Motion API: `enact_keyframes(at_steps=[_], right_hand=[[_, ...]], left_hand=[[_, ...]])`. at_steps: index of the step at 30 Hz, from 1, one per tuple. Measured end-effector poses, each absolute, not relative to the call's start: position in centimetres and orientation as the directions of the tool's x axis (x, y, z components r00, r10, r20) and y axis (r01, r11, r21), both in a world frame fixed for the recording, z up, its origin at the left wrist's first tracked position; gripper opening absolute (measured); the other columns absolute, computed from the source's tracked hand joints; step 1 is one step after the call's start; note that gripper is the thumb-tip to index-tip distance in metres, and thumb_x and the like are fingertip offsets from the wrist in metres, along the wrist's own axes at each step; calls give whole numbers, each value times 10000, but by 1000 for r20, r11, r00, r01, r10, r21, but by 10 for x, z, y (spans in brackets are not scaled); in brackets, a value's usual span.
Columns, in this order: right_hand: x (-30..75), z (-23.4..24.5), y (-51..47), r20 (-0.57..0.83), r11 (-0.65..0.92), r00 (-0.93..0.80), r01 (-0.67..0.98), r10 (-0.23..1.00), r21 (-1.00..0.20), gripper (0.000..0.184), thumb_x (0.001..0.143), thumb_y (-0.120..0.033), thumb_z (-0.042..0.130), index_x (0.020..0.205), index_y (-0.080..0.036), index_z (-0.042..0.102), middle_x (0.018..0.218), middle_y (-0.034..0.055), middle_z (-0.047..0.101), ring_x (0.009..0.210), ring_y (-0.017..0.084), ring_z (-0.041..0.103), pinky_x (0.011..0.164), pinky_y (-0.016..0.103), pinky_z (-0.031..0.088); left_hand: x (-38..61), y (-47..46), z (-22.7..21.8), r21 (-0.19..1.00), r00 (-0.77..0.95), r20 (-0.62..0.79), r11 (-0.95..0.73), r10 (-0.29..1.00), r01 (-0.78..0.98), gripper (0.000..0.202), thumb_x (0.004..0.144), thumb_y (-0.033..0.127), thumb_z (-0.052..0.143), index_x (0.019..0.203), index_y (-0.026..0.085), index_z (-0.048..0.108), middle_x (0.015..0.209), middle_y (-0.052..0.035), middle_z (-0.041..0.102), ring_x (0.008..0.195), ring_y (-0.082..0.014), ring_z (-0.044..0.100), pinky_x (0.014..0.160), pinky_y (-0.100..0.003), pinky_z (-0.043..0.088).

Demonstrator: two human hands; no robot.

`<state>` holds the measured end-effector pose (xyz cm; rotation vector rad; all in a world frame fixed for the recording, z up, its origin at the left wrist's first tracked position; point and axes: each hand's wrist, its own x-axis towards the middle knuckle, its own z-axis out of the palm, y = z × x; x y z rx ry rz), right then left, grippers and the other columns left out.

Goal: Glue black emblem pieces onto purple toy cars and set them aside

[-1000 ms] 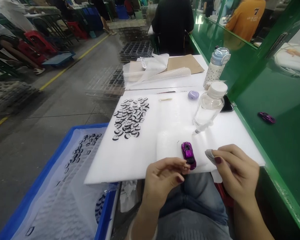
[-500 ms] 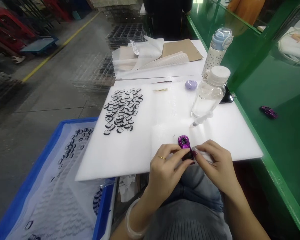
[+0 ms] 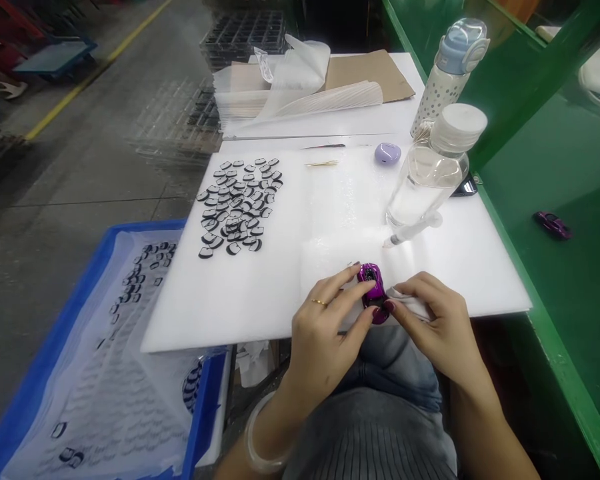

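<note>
Left hand [image 3: 325, 327]: fingers pinched around the purple toy car [image 3: 371, 282], steadying it at the near edge of the white foam board [image 3: 290, 287].
Right hand [image 3: 430, 323]: fingers closed on a small white cloth [image 3: 411, 305], pressed right up against the car's side.
Step in hand: looks like wiping or cleaning the car body.
Next move calls for: a firm left-hand grip while the cloth works across the shiny surface, probably turning the car to reach the other faces.
Nearby: clear bottle [image 3: 427, 183] and syringe [image 3: 411, 230] just beyond; black-and-white parts [image 3: 237, 207] spread to the left.
</note>
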<state>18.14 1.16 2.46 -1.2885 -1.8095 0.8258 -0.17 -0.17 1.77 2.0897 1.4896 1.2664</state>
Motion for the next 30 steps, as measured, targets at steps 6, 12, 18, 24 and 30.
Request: enact_keyframes(at_steps=[6,12,18,24,30], right_hand=[[178,29,14,180,257,-200,489,963,-833,39,936,-196,669,897,-196,668,809,1,617,696,135,590,604,253,457],[179,33,18,157,266,-247,514,956,-816,87,922,-180,652,839,-198,637,762,-4,608,662,144,578,571,261,452],[176,19,8,620,623,-241,580,746,-525,155,922,-89,624,1014,-192,695,856,52,637,625,135,606,511,249,506],[172,12,1,665,659,-342,687,664,-305,133,911,-147,658,1006,-208,728,861,68,662,582,131,604,467,253,512],[210,27,21,658,494,-118,760,744,-422,122,921,-136,673,928,-249,717,797,34,668,549,141,546,455,291,410]], left_hand=[[-2,-2,17,668,69,477,-412,876,619,214,908,134,674,1113,150,734,1217,-120,738,1115,-235,707,932,-377,636],[-11,1,22,716,121,398,-391,909,578,290,857,131,728,1146,166,727,1247,-110,714,1147,-249,700,983,-419,626],[-20,4,24,720,210,359,-413,909,558,400,809,119,785,1197,171,708,1274,-113,698,1205,-264,677,1037,-446,599],[-17,2,16,661,203,433,-463,878,591,354,878,167,737,1229,189,689,1295,-128,700,1160,-265,700,970,-449,637],[-15,0,2,452,234,680,-649,695,612,223,891,193,756,1102,148,698,1164,-162,730,1015,-234,734,823,-366,668]])
